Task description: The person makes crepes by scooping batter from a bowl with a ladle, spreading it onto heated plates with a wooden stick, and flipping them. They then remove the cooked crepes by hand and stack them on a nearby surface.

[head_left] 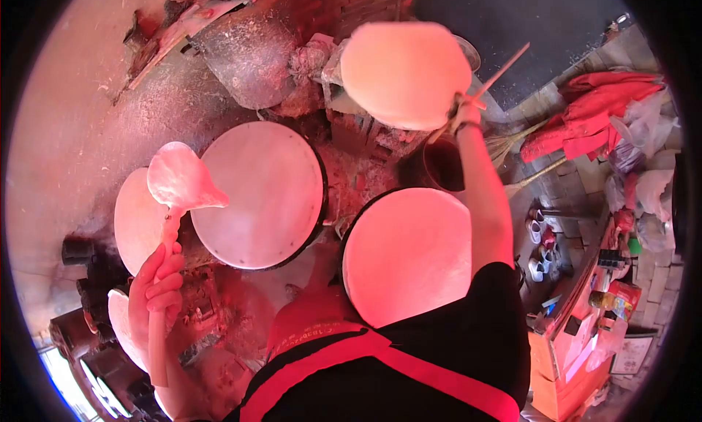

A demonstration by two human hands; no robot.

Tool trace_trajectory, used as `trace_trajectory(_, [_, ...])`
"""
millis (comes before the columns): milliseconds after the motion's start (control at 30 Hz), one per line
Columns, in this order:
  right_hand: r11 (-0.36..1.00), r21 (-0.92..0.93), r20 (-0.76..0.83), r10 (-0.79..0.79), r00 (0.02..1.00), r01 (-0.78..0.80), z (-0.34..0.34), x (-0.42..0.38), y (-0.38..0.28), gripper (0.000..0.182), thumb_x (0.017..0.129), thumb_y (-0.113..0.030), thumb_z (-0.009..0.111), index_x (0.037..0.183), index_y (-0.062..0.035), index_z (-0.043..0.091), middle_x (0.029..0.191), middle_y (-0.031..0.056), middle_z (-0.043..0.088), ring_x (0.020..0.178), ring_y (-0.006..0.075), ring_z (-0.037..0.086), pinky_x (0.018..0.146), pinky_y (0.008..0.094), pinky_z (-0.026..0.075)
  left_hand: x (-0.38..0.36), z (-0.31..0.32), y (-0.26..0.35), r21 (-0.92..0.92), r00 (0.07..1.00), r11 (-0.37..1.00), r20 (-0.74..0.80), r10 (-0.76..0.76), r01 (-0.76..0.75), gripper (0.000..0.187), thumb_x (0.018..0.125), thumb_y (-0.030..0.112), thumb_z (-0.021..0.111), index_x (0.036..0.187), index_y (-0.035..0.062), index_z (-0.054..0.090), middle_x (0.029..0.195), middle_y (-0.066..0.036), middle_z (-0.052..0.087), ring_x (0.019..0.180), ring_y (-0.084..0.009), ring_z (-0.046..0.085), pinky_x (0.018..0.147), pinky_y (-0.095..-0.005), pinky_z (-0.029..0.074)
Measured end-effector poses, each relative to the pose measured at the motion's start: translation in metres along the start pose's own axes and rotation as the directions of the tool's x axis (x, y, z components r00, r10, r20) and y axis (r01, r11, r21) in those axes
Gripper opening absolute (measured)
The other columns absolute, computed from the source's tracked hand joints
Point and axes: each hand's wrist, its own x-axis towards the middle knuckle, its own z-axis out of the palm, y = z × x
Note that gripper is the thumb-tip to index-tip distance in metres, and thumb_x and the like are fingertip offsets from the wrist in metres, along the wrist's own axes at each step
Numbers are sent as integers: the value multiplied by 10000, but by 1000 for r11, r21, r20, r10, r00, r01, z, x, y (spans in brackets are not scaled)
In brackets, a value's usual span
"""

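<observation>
My left hand [162, 283] is wrapped round the wooden handle of a ladle [181, 177], whose pale bowl with a pointed lip is raised at the upper end. Behind it are a large pale round surface [259, 195] with a dark rim and a second pale disc [135, 221]. My right arm is stretched forward, the right hand [464, 113] closed round a thin wooden stick [503, 72]. Just beside the right hand is a big pale round disc [406, 74], its edge at the fingers. Another dark-rimmed round surface [409, 254] lies near my body, below the right arm.
A dark bucket [442, 164] stands below my right hand, with brooms [537, 175] and red cloth [592, 111] to the right. Shoes [537, 268] sit on the floor. An orange cabinet [548, 374] with jars is at lower right. Soot-stained masonry [248, 63] lies ahead.
</observation>
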Motion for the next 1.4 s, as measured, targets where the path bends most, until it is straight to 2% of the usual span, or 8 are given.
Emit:
trace_trajectory(433, [935,-154,-405,-355,843,319,-26,-10,55,256,845,-262,657,893,-19,591,681,43,551,586,151,504,523,309,416,43,13,-16,547,983,837,-169,67,37,227,1018,141,394,1145,-24,483,712,1,427,465,-51,365,345,-167,270])
trace_trajectory(600, [998,6,254,65,965,-69,14,-181,41,185,887,-286,596,881,-118,517,602,-20,448,407,83,375,365,251,290,126,-48,13,905,974,396,-205,92,153,188,932,194,560,1065,62,544,644,6,478,441,-97,443,391,-259,333])
trace_trajectory(667, [968,-54,374,246,894,-244,22,-251,61,376,931,-428,547,1155,-126,542,746,-22,531,493,74,468,413,217,367,183,-111,16,829,839,-560,290,460,20,133,895,156,550,966,43,555,691,-114,569,557,-286,584,512,-404,440])
trace_trajectory(733, [905,-51,572,374,730,-423,7,-289,96,452,960,-387,509,1311,-109,447,826,31,598,634,132,553,532,276,451,209,-138,41,568,829,-822,442,344,39,97,855,114,528,908,35,545,776,-171,613,750,-415,608,657,-501,450])
trace_trajectory(967, [412,-699,438,-399,805,584,17,-494,177,373,933,-210,536,1301,-154,556,1019,171,608,800,318,619,724,414,506,205,-136,59,351,507,-936,810,294,-17,97,762,69,589,850,110,589,802,-59,573,796,-304,599,618,-450,473])
trace_trajectory(1200, [215,-961,137,-183,974,175,56,-569,230,487,870,-142,603,1344,-217,518,1054,192,614,917,372,628,745,433,505,193,-76,109,178,258,-971,957,134,-158,144,723,33,625,855,87,638,856,-85,585,821,-296,605,664,-403,483])
trace_trajectory(1267, [426,-791,282,-384,879,440,70,-540,267,497,892,-160,585,1376,-156,476,957,136,630,804,277,639,661,381,500,192,-67,121,237,264,-942,949,172,-238,147,730,42,629,870,84,644,854,-107,592,814,-296,611,670,-390,485])
trace_trajectory(1400, [988,-116,193,124,973,-102,133,-547,233,454,930,-168,555,1376,-122,484,673,-72,445,464,22,346,432,178,284,171,-85,139,473,388,-744,869,306,-472,134,778,77,613,905,65,654,808,-133,606,754,-318,615,669,-403,485])
